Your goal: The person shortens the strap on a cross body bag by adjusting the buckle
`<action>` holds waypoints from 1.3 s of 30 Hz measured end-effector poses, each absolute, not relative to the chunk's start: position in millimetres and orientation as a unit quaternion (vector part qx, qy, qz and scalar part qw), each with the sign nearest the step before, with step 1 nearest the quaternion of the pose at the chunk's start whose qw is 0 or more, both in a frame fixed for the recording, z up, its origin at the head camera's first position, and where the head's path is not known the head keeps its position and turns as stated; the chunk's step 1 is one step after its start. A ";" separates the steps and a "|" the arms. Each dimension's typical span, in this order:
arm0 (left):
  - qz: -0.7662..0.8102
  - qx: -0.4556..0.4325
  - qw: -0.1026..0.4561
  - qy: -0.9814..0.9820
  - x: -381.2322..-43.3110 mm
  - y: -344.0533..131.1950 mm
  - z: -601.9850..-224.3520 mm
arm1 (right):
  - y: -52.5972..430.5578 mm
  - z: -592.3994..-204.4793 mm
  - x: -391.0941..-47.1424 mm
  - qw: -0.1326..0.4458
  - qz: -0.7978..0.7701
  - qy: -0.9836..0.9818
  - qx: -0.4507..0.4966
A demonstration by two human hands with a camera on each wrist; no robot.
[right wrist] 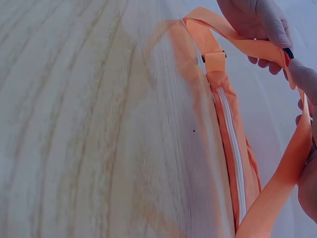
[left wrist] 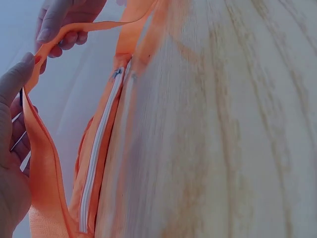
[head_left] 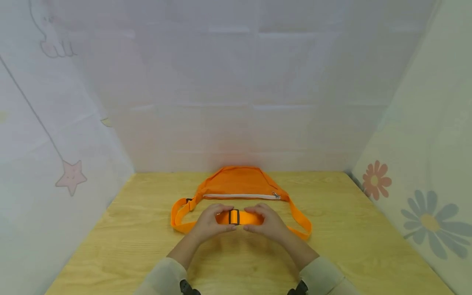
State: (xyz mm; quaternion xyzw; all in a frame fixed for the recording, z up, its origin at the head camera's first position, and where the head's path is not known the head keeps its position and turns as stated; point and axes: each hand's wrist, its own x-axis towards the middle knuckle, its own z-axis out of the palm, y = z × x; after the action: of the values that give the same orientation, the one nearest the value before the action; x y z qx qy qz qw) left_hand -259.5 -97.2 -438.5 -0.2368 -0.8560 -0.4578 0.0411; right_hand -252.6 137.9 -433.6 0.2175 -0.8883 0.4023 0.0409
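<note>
Pale sleeves [head_left: 162,276] reach over a big wooden table [head_left: 121,241]. At its far side lies an orange bag [head_left: 239,180], and its long strap [head_left: 252,218] loops forward. The front of the strap is held up off the wood, maybe so it is easy to see and work on. The left hand [head_left: 209,223] pinches it at a little black buckle [head_left: 236,217]; the right hand [head_left: 271,223] pinches it just beside. Both hands point inward, facing each other.
</note>
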 end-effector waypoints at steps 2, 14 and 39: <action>-0.460 -0.240 0.041 -0.854 -258.8 -96.7 -437.9 | 137.9 -433.7 -252.6 0.039 0.407 -0.887 0.214; -0.459 -0.247 0.047 -0.852 -257.9 -95.5 -432.6 | 137.5 -434.0 -253.1 0.030 0.441 -0.872 0.211; -0.460 -0.256 0.047 -0.849 -256.5 -97.5 -432.3 | 136.4 -435.8 -254.7 0.033 0.440 -0.868 0.229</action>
State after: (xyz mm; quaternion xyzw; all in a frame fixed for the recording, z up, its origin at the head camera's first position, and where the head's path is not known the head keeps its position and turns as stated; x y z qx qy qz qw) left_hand -256.5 -97.5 -432.3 -0.2562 -0.8488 -0.4600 0.0473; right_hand -254.7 136.4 -435.8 0.2288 -0.8676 0.4402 0.0331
